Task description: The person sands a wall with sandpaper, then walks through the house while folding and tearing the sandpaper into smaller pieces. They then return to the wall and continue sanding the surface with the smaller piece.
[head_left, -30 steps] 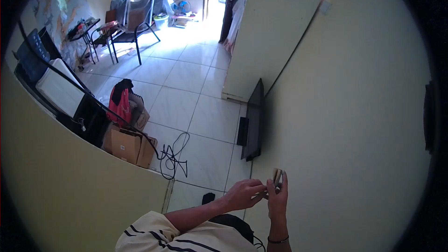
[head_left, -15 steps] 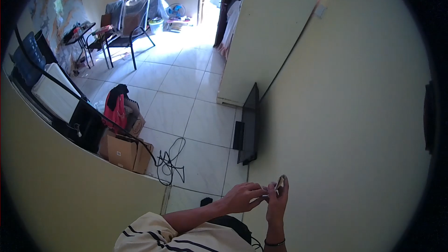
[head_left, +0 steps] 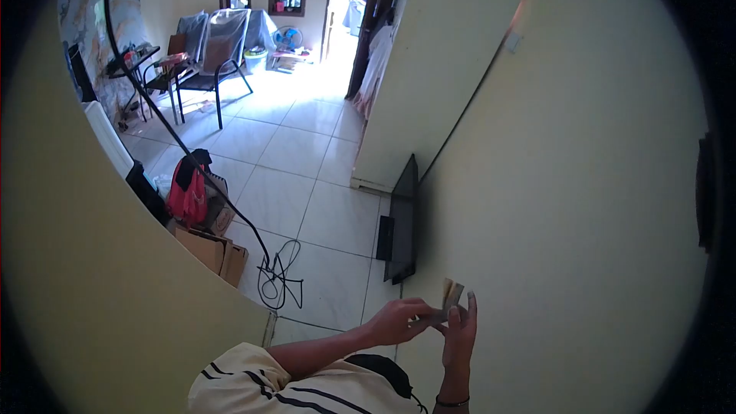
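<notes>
In front of my body, thin beige and grey folded, paper-like pieces (head_left: 452,293) stick up between my two hands; they are too small to name surely. My left hand (head_left: 396,322) reaches in from the left, its fingers closed on the lower left edge of these pieces. Around their right side is my right hand (head_left: 458,337), thumb pressed against them and one finger pointing up. A thin dark band (head_left: 452,403) circles my right wrist. The hands partly hide the pieces' lower ends.
A flat black television-like screen (head_left: 402,218) leans against the right wall. A black cable (head_left: 282,284) lies coiled on the tiles, near cardboard boxes (head_left: 205,247) and a red bag (head_left: 186,198). Farther off are chairs (head_left: 218,54), a fan (head_left: 288,37) and an open doorway (head_left: 346,27).
The paper-like pieces now stand up spread apart above my fingers. My right index finger has straightened upward. The view has shifted, with the left wall covering more of the boxes.
</notes>
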`<state>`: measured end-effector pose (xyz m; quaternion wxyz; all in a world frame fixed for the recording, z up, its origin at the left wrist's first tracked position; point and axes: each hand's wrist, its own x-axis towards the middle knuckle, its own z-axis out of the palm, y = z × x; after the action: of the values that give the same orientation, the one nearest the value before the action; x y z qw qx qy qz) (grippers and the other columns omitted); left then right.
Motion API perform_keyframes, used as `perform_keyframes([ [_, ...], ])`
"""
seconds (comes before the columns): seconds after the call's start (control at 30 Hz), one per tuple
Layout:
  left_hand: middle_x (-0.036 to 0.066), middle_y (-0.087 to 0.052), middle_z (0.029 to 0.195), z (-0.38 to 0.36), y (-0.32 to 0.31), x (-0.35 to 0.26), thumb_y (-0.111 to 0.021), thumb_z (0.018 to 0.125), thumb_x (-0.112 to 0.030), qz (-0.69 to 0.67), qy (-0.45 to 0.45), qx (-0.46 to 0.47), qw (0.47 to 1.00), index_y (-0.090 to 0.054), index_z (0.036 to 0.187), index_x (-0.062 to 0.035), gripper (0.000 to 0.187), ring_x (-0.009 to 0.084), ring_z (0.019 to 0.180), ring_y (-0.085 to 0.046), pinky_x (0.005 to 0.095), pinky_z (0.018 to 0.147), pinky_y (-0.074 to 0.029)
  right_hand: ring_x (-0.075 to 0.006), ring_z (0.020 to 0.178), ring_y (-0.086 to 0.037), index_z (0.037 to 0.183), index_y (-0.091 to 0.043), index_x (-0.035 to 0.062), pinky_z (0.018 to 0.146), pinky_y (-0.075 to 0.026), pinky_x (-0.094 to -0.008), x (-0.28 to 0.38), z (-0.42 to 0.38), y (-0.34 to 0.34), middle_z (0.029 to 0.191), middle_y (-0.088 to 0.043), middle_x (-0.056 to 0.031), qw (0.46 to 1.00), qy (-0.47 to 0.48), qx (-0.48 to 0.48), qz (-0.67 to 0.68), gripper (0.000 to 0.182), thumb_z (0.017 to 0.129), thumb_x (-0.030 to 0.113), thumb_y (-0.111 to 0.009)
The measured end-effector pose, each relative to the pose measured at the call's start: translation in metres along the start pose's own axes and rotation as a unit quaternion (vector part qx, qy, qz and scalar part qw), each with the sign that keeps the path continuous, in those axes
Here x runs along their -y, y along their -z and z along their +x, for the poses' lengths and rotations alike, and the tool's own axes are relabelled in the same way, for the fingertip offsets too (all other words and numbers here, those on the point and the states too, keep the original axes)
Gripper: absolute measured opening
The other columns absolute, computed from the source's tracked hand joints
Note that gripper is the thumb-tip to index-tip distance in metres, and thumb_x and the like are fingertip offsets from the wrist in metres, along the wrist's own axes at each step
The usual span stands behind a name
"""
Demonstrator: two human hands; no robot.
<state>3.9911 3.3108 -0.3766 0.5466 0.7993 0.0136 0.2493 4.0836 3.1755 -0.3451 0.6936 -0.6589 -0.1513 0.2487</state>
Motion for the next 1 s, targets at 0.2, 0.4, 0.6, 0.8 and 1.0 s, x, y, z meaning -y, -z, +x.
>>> perform_keyframes([
  [0.2, 0.014, -0.069, 0.096, -0.011, -0.002, -0.016, -0.066, 0.09, -0.017, -0.148, 0.155, 0.044, 0.976, -0.064, 0.11, 0.0031, 0.028, 0.0177, 0.088, -0.067, 0.0325, 0.081, -0.055, -0.0179, 0.095, -0.062, 0.141, -0.033, -0.0048, 0.078, -0.054, -0.0327, -0.014, -0.049, 0.027, 0.109, -0.062, -0.0135, 0.997, -0.059, -0.036, 0.034, 0.057, 0.094, 0.014, -0.058],
  [0.4, 0.011, -0.068, 0.094, -0.05, -0.027, -0.041, -0.065, 0.091, -0.019, -0.225, 0.164, 0.141, 0.95, -0.062, 0.113, 0.0033, 0.031, 0.0146, 0.087, -0.064, 0.0308, 0.082, -0.054, -0.0163, 0.091, -0.062, 0.115, -0.058, -0.0092, 0.08, -0.051, -0.0302, -0.042, -0.127, 0.044, 0.105, -0.065, -0.011, 0.998, -0.028, -0.061, 0.021, 0.03, 0.093, 0.012, -0.057],
  [0.6, 0.01, -0.067, 0.094, -0.089, -0.039, -0.048, -0.066, 0.09, -0.022, -0.261, 0.176, 0.217, 0.924, -0.062, 0.113, 0.0044, 0.035, 0.0144, 0.087, -0.061, 0.0306, 0.082, -0.052, -0.0159, 0.091, -0.061, 0.11, -0.062, -0.0083, 0.085, -0.047, -0.0306, -0.045, -0.193, 0.035, 0.101, -0.066, -0.0115, 0.989, -0.024, -0.123, 0.074, 0.026, 0.089, 0.006, -0.062],
  [0.8, 0.007, -0.066, 0.095, -0.11, -0.047, -0.059, -0.065, 0.09, -0.024, -0.257, 0.182, 0.281, 0.907, -0.063, 0.116, 0.0021, 0.036, 0.0128, 0.084, -0.058, 0.0305, 0.077, -0.048, -0.016, 0.093, -0.06, 0.111, -0.062, -0.0082, 0.087, -0.047, -0.0313, -0.043, -0.233, 0.029, 0.102, -0.066, -0.0112, 0.982, -0.011, -0.156, 0.103, 0.027, 0.088, 0.006, -0.062],
  [1.0, 0.007, -0.066, 0.096, -0.119, -0.054, -0.063, -0.065, 0.091, -0.026, -0.325, 0.191, 0.314, 0.871, -0.063, 0.115, 0.0028, 0.037, 0.0123, 0.087, -0.058, 0.0301, 0.08, -0.047, -0.0176, 0.093, -0.062, 0.114, -0.058, -0.0114, 0.085, -0.05, -0.0316, -0.045, -0.252, 0.033, 0.105, -0.065, -0.0125, 0.983, 0.005, -0.162, 0.085, 0.03, 0.091, 0.007, -0.06],
])
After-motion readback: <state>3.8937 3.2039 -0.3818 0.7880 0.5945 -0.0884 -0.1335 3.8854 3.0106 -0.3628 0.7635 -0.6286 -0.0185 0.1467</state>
